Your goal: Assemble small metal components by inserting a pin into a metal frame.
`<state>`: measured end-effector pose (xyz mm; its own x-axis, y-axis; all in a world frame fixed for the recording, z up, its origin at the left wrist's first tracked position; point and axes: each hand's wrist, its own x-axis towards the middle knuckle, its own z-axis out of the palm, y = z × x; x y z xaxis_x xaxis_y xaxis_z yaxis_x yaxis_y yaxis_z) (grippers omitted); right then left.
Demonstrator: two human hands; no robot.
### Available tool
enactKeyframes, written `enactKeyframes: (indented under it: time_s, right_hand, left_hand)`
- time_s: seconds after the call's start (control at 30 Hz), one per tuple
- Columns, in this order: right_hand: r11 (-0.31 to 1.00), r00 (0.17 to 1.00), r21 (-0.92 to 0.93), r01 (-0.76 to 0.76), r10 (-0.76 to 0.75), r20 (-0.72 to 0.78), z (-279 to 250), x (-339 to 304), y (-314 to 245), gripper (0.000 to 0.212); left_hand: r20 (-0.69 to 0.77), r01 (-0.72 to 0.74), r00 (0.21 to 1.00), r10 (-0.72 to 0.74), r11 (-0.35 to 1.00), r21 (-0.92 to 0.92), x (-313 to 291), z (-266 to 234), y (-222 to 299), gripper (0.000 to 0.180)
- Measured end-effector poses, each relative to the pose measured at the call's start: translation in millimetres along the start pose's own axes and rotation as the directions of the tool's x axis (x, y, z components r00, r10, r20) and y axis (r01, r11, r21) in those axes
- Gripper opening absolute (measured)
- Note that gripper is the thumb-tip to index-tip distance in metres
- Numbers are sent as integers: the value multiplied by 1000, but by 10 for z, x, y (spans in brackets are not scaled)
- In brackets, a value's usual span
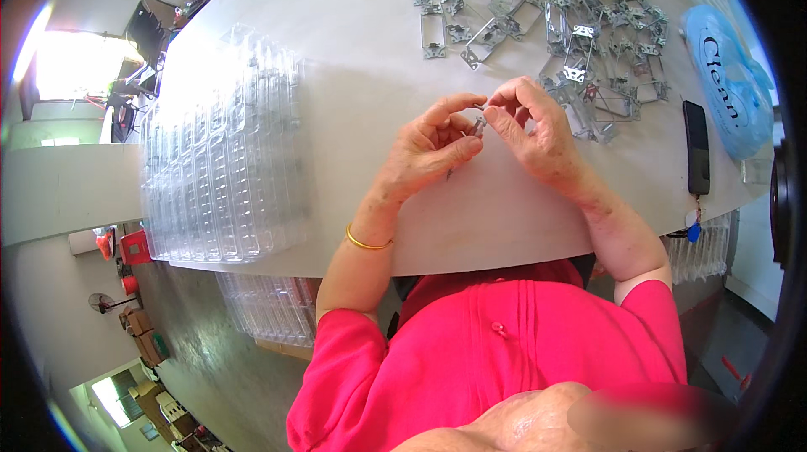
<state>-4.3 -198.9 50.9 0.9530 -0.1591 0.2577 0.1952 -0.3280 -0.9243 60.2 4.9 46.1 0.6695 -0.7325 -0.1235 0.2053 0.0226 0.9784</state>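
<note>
On the left of my table (353, 99) lie clear plastic trays (227, 158). My left hand (423, 148) pinches a small metal piece (479, 126) between thumb and fingers, over the table's middle. Just right, my right hand (538, 134) curls close to it; I cannot tell whether it grips anything. Metal brackets (575, 74) lie heaped far right, then a black phone (697, 149) and blue bag (730, 86).
</note>
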Motion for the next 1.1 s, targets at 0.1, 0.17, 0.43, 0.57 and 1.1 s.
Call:
enactKeyframes:
  time_s: [0.1,0.17,0.43,0.57,1.1]
  right_hand:
    - [983,985,-67,172,-173,-8,-14,20,57,11]
    - [964,970,-116,239,-242,-8,-11,14,110,11]
    - [968,999,252,-16,22,-22,-74,-21,64,6]
    - [877,987,475,-73,133,-94,-104,3,-12,8]
    - [952,944,52,301,-290,-157,-48,-62,91,16]
  left_hand:
    - [23,-11,1000,9,995,101,7,21,-5,61]
    - [36,-31,999,27,989,146,11,45,-4,63]
    - [115,-64,992,44,981,181,-7,38,-29,65]
    - [100,36,995,-27,996,-85,-12,-15,71,60]
    - [72,6,997,19,943,-332,-21,-33,7,54]
